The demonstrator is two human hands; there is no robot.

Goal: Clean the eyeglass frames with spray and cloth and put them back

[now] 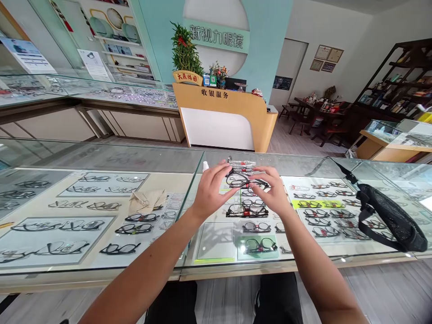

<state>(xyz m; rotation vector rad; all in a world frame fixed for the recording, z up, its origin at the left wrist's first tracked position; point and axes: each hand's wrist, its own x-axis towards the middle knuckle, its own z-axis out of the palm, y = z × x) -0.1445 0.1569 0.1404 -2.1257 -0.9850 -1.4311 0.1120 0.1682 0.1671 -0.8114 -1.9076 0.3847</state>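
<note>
Above the glass counter, a dark-framed pair of glasses [237, 180] is held between my two hands. My left hand [211, 189] is closed on its left side, thumb and fingers at the rim. On its right side, my right hand [272, 189] pinches the frame near the red tag. Just beyond the fingers lie more glasses in clear wrapping [242, 164]. Nearer to me, another black pair with a red tag [247, 210] rests on the glass top. A small white bottle [205, 166] stands beside my left hand, partly hidden by it.
A beige cloth [147, 201] lies on the counter [168, 180] to the left. At the right is a black mesh bag [388, 216] with a strap. Many glasses are displayed under the glass. A wooden cashier desk [219, 101] with plants stands beyond.
</note>
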